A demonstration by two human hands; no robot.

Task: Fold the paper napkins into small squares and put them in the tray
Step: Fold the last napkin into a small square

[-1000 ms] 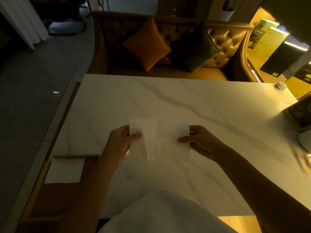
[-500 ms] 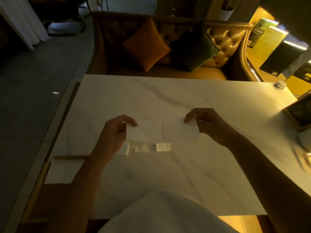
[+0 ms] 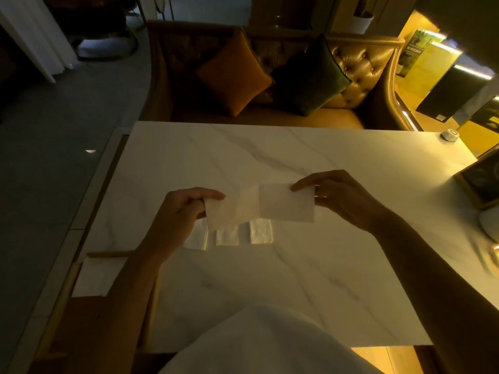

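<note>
one paper napkin (image 3: pixel 259 205) hangs just over the marble tabletop (image 3: pixel 297 279), folded into a long strip with a crease across its middle. our left hand (image 3: pixel 183 211) pinches the strip's left end between the thumb and curled fingers. our right hand (image 3: pixel 343 198) pinches the upper right corner, its forefinger laid along the front. three pale glossy patches (image 3: pixel 260 231) show on the tabletop just below the strip; we cannot tell what they are. at the near left, by the tabletop's edge, we see the wooden tray (image 3: pixel 110 254), with a folded white napkin (image 3: pixel 91 276) lying in its far corner.
</note>
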